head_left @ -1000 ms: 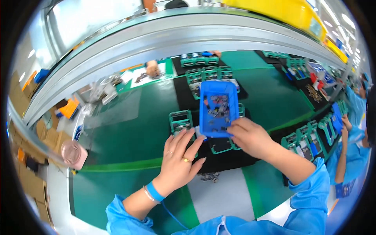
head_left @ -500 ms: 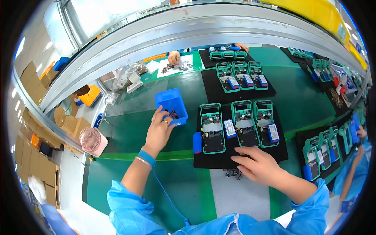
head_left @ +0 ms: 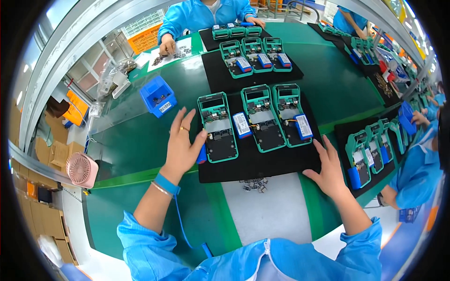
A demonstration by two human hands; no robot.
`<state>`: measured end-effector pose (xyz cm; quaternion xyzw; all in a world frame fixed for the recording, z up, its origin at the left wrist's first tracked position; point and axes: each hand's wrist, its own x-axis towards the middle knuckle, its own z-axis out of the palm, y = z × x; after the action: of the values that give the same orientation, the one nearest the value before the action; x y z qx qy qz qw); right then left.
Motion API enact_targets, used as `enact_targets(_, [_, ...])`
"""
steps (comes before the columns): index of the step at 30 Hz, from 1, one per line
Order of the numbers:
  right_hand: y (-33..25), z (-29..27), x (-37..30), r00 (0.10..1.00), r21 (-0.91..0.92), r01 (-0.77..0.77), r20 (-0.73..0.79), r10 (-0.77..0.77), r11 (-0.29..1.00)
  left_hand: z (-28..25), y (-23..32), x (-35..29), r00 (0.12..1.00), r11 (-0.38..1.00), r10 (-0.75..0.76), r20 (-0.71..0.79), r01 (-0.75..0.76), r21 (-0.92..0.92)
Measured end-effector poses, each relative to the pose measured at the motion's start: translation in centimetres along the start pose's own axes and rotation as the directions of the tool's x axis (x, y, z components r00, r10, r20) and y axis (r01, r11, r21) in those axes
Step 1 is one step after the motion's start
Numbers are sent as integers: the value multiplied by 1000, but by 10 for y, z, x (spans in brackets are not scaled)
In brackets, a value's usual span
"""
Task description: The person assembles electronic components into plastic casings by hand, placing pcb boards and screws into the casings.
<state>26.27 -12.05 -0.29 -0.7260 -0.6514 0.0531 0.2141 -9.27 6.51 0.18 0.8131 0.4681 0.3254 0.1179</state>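
My left hand (head_left: 182, 140) is open beside the left edge of a black mat (head_left: 262, 167), its thumb at a blue battery pack (head_left: 202, 155) that the hand partly covers. My right hand (head_left: 330, 169), fingers spread, is at the mat's right edge and holds nothing. Three green-framed device housings lie on the mat: a left one (head_left: 219, 136), a middle one (head_left: 265, 124) and a right one (head_left: 288, 112). Their circuit boards and wires show. One battery pack (head_left: 242, 125) rests between the left and middle housings; another (head_left: 303, 127) lies on the right housing.
A blue bin (head_left: 158, 96) with small dark parts stands left of the mat. Small metallic pieces (head_left: 254, 185) lie at its near edge. Further away, another mat (head_left: 215, 79) carries similar housings, and a co-worker (head_left: 208, 18) handles small parts. A pink fan (head_left: 81, 169) stands at left.
My left hand has come out of the blue bin to the mat's left edge. My right hand has moved from the mat's near edge to its right side. The view has shifted too.
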Motion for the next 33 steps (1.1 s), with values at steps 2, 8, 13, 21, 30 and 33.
enact_targets(2, [13,5,1,998,-6,3,56,-2,1000,5,9,-18,998,989,-53,21,56,-137])
enact_targets(8, [29,7,10,993,222,1,116,-28,975,26,25,-51,987,917,-155,51,163,-363])
enact_targets(13, [35,5,17,990,168,71,112,-91,983,32,35,-65,978,893,-210,3,193,-406])
enact_targets(21, [42,0,38,971,-80,229,85,-222,970,24,46,-74,967,890,-251,45,249,-383])
enact_targets(30, [-43,47,-9,806,365,565,-52,-590,740,30,96,-28,990,990,138,43,-139,32])
enact_targets(33, [-59,48,-9,836,349,518,-12,-549,781,39,115,-19,973,975,218,80,-222,33])
